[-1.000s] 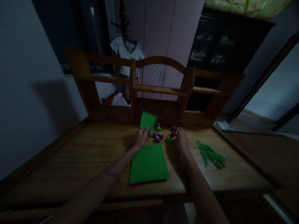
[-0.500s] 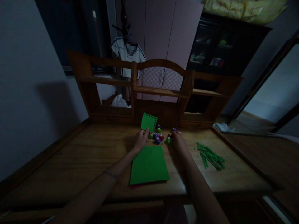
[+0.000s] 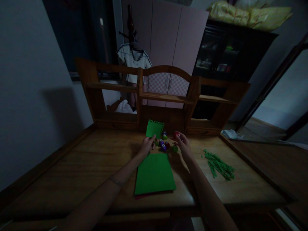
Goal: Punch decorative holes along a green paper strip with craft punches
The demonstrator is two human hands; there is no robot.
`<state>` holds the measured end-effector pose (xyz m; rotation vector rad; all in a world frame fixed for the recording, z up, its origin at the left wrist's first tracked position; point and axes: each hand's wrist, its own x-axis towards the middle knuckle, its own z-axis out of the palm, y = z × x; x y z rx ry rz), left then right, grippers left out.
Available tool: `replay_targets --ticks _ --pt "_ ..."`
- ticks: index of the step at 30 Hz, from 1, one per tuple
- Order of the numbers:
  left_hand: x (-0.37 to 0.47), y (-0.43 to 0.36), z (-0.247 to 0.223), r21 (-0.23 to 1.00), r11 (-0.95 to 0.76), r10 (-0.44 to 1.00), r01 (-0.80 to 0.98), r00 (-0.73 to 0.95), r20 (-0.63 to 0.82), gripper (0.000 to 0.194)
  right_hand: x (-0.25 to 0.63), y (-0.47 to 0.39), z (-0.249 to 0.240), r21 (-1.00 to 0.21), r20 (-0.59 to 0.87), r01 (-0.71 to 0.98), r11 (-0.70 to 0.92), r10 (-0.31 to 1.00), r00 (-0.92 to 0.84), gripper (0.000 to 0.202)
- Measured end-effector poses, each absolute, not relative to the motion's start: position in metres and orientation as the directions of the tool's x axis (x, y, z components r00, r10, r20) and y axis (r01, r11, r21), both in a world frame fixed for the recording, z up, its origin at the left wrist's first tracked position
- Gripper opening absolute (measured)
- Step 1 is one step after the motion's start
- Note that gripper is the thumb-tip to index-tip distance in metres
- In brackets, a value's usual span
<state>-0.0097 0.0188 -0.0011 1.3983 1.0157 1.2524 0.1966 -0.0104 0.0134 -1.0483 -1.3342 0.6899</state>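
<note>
My left hand (image 3: 147,146) pinches the lower edge of a small green sheet of paper (image 3: 154,128), which has a row of punched notches along its top and right edges. Raised a little off the desk, a red craft punch (image 3: 175,135) sits in the closed fingers of my right hand (image 3: 184,143). Between the hands stand several small punches, among them a purple one (image 3: 163,147), a red one (image 3: 166,144) and a green one (image 3: 164,137). Another green punch (image 3: 175,148) lies just below my right hand.
Nearer to me lies a stack of green paper (image 3: 155,175) with a red sheet beneath. A heap of punched green strips (image 3: 220,165) lies on the right of the wooden desk (image 3: 101,163). A wooden shelf unit (image 3: 166,95) rises along the back edge.
My right hand has lifted the red punch up from the desk and shifted slightly left. The green sheet stays in my left hand. The whole view has tilted up slightly.
</note>
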Motion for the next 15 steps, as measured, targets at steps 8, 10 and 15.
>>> replay_targets --ticks 8,10,15 --pt "-0.008 0.02 -0.004 0.97 -0.136 0.987 -0.203 0.062 0.151 0.038 0.175 -0.016 0.012 -0.927 0.357 -0.078 0.367 0.926 0.123 0.039" --pt "-0.005 0.018 -0.001 0.968 -0.133 0.99 -0.213 0.023 0.141 0.037 0.173 -0.02 0.016 -0.932 0.36 -0.012 0.363 0.927 0.1 0.039" --pt "-0.001 0.007 0.006 0.985 -0.149 0.987 -0.091 0.045 0.154 0.036 0.169 -0.028 0.023 -0.907 0.394 0.193 0.375 0.916 0.074 0.039"
